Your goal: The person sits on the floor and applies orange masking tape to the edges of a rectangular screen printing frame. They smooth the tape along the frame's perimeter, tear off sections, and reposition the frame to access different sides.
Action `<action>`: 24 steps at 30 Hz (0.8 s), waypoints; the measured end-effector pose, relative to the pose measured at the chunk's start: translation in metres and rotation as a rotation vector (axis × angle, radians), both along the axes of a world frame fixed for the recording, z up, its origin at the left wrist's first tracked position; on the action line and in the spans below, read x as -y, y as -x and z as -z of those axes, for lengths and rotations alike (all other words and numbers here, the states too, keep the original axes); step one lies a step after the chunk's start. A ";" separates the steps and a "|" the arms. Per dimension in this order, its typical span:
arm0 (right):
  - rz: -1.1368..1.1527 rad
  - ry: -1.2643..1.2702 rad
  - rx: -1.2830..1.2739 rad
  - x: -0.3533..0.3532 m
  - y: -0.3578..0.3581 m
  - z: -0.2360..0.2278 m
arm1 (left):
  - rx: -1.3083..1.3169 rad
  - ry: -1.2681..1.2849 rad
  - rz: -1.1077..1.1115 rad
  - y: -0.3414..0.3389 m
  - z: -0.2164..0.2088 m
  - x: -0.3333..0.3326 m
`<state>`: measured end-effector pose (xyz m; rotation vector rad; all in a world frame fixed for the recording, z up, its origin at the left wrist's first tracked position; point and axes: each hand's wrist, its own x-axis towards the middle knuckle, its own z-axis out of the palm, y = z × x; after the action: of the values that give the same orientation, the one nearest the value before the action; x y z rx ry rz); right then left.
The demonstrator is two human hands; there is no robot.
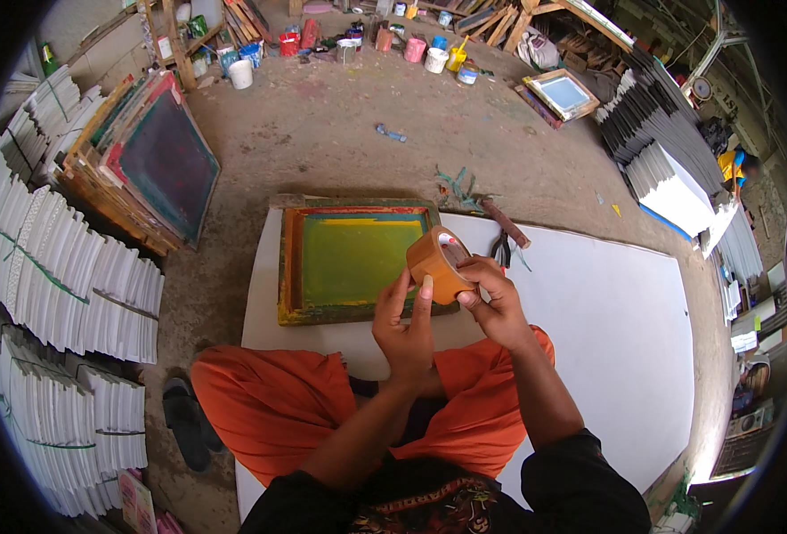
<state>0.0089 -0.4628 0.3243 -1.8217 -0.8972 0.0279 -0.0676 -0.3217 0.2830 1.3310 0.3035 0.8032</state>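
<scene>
A wide roll of brown packing tape (429, 264) is held up in front of me, its cardboard core tilted toward the far right. My left hand (404, 331) supports it from below, fingertips pressed against the tape's outer face. At the core's right edge, my right hand (498, 310) grips the rim with thumb and fingers. I cannot make out whether a tape end is lifted. Just behind the roll lies a wooden screen-printing frame (358, 258) with yellow-green mesh. Black-handled pliers (500, 250) rest beyond my right hand, beside a short brown stick or tube (507, 222).
I sit cross-legged on a large white board (616, 347). Bundled white sheets (64, 267) and leaning screen frames (162, 165) line the left. Paint pots (436, 59) stand at the back. Stacks of dark and white sheets (669, 191) rise at right; a person (732, 167) is partly visible there.
</scene>
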 end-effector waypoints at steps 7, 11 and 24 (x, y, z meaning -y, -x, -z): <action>0.033 0.017 0.065 -0.007 0.002 -0.001 | 0.022 0.076 -0.049 -0.001 0.002 0.008; 0.032 0.025 0.066 -0.007 0.001 0.004 | 0.036 0.187 -0.048 -0.003 0.008 0.009; -0.053 0.050 0.010 -0.003 -0.001 0.010 | 0.029 -0.053 0.022 -0.010 0.026 -0.029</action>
<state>0.0100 -0.4594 0.3140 -1.8459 -0.9589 0.0757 -0.0578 -0.2924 0.2573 1.3688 0.2451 0.8161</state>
